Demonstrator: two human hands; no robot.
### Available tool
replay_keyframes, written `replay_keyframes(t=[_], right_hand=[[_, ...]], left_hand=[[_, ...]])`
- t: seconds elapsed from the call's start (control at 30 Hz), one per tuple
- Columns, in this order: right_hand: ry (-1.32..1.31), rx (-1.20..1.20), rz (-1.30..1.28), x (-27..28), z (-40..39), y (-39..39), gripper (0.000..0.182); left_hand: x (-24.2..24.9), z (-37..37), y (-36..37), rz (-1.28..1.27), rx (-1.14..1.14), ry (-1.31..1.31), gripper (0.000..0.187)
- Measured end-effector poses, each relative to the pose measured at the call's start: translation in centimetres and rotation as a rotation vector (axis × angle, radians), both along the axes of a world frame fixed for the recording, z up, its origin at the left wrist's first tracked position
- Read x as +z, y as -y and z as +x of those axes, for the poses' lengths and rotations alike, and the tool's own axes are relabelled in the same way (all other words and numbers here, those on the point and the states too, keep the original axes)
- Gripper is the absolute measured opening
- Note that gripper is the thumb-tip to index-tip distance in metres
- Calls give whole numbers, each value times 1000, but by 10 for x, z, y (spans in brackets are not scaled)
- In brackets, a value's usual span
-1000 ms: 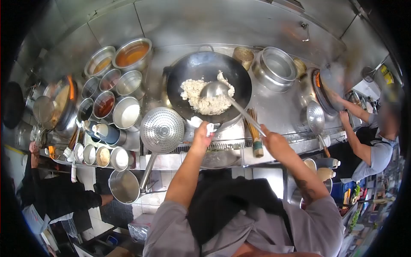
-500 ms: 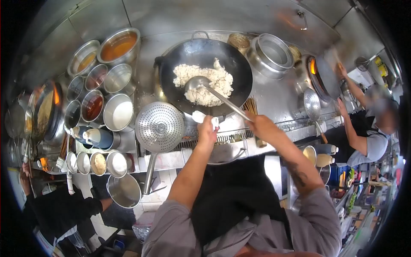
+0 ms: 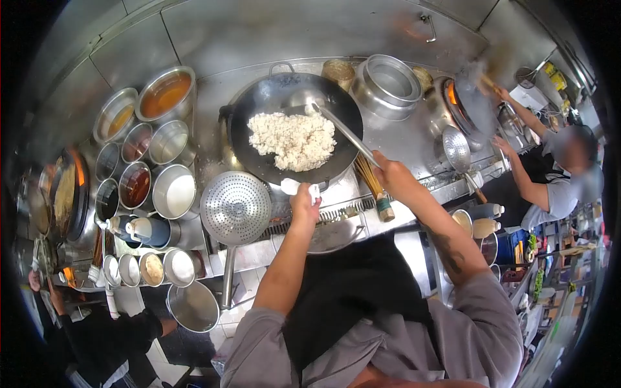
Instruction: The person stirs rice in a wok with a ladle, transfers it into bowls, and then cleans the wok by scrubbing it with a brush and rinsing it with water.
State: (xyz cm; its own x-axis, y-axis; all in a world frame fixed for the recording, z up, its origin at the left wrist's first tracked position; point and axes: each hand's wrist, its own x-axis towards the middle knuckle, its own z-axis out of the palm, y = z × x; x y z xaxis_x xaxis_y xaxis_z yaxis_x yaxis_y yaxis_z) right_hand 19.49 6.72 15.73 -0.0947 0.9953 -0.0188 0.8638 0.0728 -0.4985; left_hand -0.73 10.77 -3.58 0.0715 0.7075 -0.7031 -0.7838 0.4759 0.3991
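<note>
A dark wok [image 3: 259,103] on the stove holds a mound of white rice [image 3: 292,139]. My right hand [image 3: 396,178] is closed round the handle of a metal ladle [image 3: 349,134]. The ladle's bowl rests by the far inner wall of the wok, just beyond the rice. At the near rim, my left hand [image 3: 305,205] grips a folded white cloth [image 3: 292,187] against the wok's handle, which is mostly hidden by the cloth and fingers.
A perforated strainer [image 3: 235,208] lies left of the wok, near steel pots of sauce [image 3: 136,184] and liquid [image 3: 167,94]. To the right are a bamboo brush [image 3: 375,184] and stacked pots [image 3: 388,87]. One person [image 3: 543,168] works at a steaming wok; another [image 3: 97,336] stands left.
The ladle's bowl has gone from on top of the rice to its far side. The rice is rearranged, its heap spreading nearer me. My view has shifted slightly; both hands keep their grips.
</note>
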Motion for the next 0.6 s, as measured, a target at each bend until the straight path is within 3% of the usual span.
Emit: replay_keyframes(t=[0.07, 0.17, 0.27, 0.4, 0.47, 0.6], right_hand=[[286, -47, -130, -36, 6, -25, 40], [173, 113, -2, -44, 27, -45, 41], [-5, 90, 133, -27, 36, -31, 37], [126, 30, 231, -43, 14, -53, 30], [-298, -246, -393, -35, -8, -59, 26], [-600, -84, -527, -10, 15, -11, 27]], left_hand=[[-6, 0, 0, 59, -1, 29, 19], [-14, 0, -2, 50, -6, 40, 20], [-3, 3, -1, -24, 12, 12, 19], [-16, 1, -3, 14, -20, 48, 18], [-19, 0, -5, 23, -38, 59, 18], [0, -11, -7, -57, -172, 113, 16]])
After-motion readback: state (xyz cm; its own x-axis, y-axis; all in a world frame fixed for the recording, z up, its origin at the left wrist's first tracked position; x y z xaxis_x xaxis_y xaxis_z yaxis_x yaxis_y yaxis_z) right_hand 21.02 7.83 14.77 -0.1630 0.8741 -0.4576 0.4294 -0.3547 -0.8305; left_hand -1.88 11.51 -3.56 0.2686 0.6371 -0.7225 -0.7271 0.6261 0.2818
